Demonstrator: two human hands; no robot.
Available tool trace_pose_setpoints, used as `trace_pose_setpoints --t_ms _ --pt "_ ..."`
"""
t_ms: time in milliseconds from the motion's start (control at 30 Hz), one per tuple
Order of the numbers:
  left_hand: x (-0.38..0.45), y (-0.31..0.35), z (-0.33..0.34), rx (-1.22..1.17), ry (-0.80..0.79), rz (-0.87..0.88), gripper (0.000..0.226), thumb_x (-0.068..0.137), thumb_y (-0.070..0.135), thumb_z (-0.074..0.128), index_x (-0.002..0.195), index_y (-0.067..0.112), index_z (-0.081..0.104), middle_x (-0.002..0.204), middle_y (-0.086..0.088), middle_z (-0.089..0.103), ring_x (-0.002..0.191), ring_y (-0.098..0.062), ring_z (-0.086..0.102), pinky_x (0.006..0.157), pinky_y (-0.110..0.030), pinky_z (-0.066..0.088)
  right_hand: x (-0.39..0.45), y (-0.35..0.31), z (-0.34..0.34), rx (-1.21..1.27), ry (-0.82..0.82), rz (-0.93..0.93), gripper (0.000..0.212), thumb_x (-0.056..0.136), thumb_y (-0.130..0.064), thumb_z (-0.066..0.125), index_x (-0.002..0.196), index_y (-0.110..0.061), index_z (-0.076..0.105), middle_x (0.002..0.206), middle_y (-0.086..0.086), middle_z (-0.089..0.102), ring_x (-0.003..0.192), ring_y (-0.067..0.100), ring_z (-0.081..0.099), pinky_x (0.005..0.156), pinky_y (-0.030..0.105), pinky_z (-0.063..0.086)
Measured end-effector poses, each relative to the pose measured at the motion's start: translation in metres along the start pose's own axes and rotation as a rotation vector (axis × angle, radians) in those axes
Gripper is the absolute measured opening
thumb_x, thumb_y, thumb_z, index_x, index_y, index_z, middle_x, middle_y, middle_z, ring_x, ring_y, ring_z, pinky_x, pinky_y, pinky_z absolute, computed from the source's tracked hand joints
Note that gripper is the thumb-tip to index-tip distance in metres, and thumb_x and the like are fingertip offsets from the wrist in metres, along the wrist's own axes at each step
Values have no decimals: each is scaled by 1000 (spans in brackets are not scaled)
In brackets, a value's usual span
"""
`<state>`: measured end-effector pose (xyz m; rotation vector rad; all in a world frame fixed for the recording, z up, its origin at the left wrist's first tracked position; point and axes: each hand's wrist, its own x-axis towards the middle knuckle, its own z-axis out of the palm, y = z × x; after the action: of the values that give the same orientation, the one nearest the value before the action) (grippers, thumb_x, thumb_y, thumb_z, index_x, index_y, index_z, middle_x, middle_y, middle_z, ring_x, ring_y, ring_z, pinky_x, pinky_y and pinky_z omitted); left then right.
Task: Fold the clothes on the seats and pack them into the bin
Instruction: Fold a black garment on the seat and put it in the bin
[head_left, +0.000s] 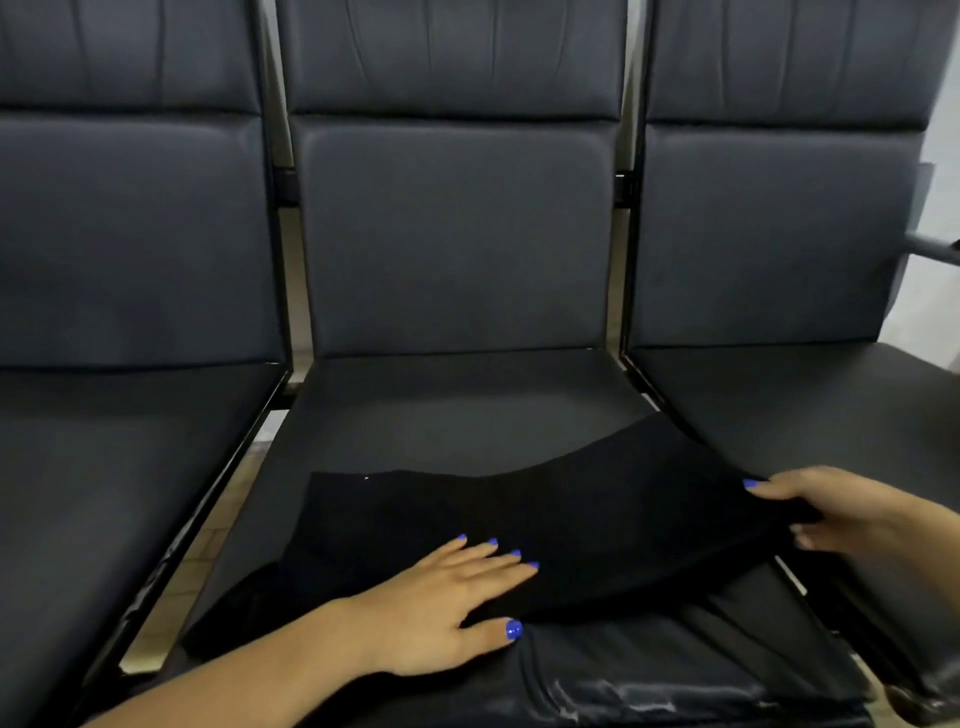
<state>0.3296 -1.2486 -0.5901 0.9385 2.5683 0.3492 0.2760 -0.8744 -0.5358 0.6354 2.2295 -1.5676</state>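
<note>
On the middle seat (441, 415), seen from the head camera, a black garment (545, 519) lies with its long axis left to right. Flat left hand (441, 608) presses its near-left part; right hand (841, 514) pinches its raised right end, best placed to fold leftward.

Left hand (447, 608) is lying flat, palm down, fingers straight and slightly spread, thumb extended toward the right hand. Left forearm is reaching in from the lower left. Right hand (852, 512) is pinching, thumb on top, fingers curling beneath, wrist entering from the right edge.
</note>
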Motion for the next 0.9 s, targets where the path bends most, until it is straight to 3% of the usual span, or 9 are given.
trace_pose_setpoints --t_ms 67,167,333,433,533,633,733,833,900 --pt "2 1 -3 -16 -51 9 59 90 66 23 140 53 -6 158 18 -2 143 2 -13 115 -22 -14 0 -2 -3 11 -57 -70 15 87 -5 59 72 -7 57 63 7 60 51 14 58 44 20 44" --pt "4 2 -5 -15 -95 -1 67 74 78 14 133 58 -10 158 19 -6 142 2 -16 112 -22 -17 4 -8 3 -187 -21 -154 21 89 -3 58 68 -6 54 61 7 58 52 14 57 50 22 43" --pt "3 -2 -2 -76 -59 -3 93 68 83 12 150 39 6 158 17 0 140 7 -12 111 -18 -15 3 -14 6 -183 -43 -32 16 90 -10 62 76 -5 56 54 5 49 42 13 42 40 19 30" --pt "-1 -7 -5 -181 48 3 101 66 84 8 147 29 33 155 14 25 136 14 8 110 -8 -5 -6 -18 8 -73 -101 65 16 79 -11 70 70 -7 59 51 3 38 41 11 29 42 18 22" --pt "-7 -14 -15 -413 236 -101 88 72 84 13 119 29 65 127 16 60 118 18 43 108 -6 23 -19 -35 19 208 -89 32 10 70 -6 68 69 -9 59 53 6 53 41 15 50 41 19 42" --pt "-15 -29 -25 -673 450 -194 57 83 70 31 99 33 71 102 16 71 102 8 60 101 -19 42 -35 -56 34 376 -221 -118 31 47 -13 82 74 -3 70 71 12 70 58 21 68 53 25 57" --pt "-24 -44 -32 -918 634 -260 66 77 77 43 93 20 72 92 5 75 93 -8 68 89 -24 50 -54 -79 55 449 -329 -218 16 61 -14 71 74 -5 72 82 12 70 68 21 70 60 26 58" --pt "-32 -55 -37 -1017 761 -375 43 98 38 38 89 11 70 90 -8 73 92 -21 69 87 -32 53 -67 -97 84 450 -412 -258 35 54 -14 75 87 -5 66 86 11 68 74 22 68 61 27 59" --pt "-41 -59 -40 -1067 807 -408 39 100 30 36 91 9 68 95 -11 71 94 -25 68 82 -32 54 -76 -108 108 466 -465 -276 30 60 -10 66 90 -6 63 88 10 64 76 20 64 64 24 57"
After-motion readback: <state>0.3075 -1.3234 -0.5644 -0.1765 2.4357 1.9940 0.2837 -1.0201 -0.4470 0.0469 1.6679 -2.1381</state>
